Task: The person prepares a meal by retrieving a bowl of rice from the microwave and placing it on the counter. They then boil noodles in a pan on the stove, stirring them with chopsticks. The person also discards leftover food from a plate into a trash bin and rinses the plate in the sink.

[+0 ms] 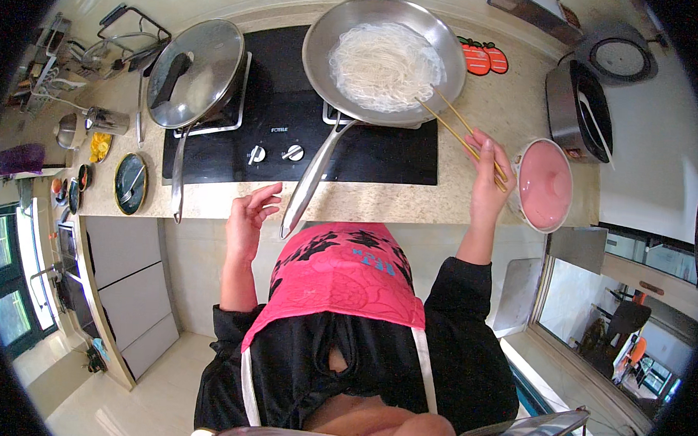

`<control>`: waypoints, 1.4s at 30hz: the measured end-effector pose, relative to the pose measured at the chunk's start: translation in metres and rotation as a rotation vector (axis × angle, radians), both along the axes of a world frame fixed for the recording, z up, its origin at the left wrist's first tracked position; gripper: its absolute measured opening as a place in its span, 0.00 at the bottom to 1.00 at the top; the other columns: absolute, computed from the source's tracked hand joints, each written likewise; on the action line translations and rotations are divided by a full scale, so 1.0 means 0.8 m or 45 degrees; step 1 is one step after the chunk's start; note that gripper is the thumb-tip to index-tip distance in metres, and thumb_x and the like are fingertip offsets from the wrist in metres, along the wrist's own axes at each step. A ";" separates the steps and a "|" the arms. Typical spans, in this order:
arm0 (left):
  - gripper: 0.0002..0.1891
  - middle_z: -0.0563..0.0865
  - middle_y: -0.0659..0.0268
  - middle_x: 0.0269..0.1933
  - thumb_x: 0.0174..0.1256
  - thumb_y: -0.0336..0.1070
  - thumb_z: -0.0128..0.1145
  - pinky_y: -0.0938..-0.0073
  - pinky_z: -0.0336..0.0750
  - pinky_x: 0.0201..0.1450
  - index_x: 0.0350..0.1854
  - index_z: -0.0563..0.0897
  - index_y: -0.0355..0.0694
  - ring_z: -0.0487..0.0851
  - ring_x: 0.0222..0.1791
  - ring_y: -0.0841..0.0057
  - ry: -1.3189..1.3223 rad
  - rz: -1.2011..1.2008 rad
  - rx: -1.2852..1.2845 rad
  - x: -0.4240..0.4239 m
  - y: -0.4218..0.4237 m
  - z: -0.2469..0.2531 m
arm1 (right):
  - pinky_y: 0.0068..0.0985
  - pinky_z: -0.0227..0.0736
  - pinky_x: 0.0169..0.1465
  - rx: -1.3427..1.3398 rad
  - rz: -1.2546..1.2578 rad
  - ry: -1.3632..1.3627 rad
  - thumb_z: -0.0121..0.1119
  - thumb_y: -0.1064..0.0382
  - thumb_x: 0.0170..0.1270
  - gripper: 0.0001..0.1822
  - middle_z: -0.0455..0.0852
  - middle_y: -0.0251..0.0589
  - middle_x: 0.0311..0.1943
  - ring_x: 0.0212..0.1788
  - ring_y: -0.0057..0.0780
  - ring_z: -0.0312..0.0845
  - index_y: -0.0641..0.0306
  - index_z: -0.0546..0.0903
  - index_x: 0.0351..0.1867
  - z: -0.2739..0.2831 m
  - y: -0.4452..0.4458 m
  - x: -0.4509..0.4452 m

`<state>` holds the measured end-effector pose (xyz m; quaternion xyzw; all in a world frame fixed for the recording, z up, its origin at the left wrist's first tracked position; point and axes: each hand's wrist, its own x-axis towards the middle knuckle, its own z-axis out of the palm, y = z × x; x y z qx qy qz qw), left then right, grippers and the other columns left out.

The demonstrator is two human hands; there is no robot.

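My right hand (488, 165) is closed around a pair of chopsticks (456, 134), whose tips reach the edge of the pale thin noodles (385, 64) in a wide steel frying pan (317, 47). That pan stands on the right burner of a black gas hob (278, 92), its metal handle (312, 181) pointing towards me. My left hand (254, 214) is just left of the handle's end, apart from it, fingers loosely bent and holding nothing. On the left burner stands a second pan under a glass lid (209, 66).
Right of the hob are a pink-lidded bowl (540, 185), a rice cooker (564, 110) and a red fruit-shaped mat (484, 57). To the left are a dark green dish (129, 183) with a fork, a steel cup (111, 121) and a utensil rack (51, 76).
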<state>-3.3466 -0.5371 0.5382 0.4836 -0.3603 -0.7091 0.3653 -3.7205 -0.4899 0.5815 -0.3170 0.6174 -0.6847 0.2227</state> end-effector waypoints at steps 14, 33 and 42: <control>0.25 0.80 0.60 0.55 0.67 0.42 0.32 0.77 0.70 0.50 0.50 0.81 0.33 0.77 0.48 0.75 -0.266 0.045 -0.165 0.003 0.008 0.003 | 0.25 0.76 0.50 -0.029 0.100 0.061 0.49 0.68 0.69 0.11 0.82 0.46 0.43 0.43 0.29 0.81 0.75 0.79 0.43 -0.004 -0.011 0.018; 0.23 0.83 0.60 0.48 0.73 0.48 0.40 0.76 0.71 0.49 0.42 0.82 0.33 0.80 0.47 0.75 -0.216 0.150 -0.018 -0.006 -0.006 0.005 | 0.23 0.75 0.49 -0.022 0.071 0.140 0.50 0.65 0.70 0.12 0.83 0.45 0.40 0.42 0.27 0.81 0.74 0.80 0.43 -0.006 -0.008 0.016; 0.24 0.84 0.60 0.47 0.74 0.47 0.38 0.77 0.71 0.48 0.41 0.83 0.33 0.79 0.46 0.77 -0.233 0.122 -0.021 -0.008 -0.005 0.005 | 0.25 0.76 0.49 -0.039 0.093 0.140 0.50 0.66 0.70 0.12 0.83 0.46 0.42 0.42 0.29 0.81 0.75 0.80 0.43 -0.003 -0.010 0.017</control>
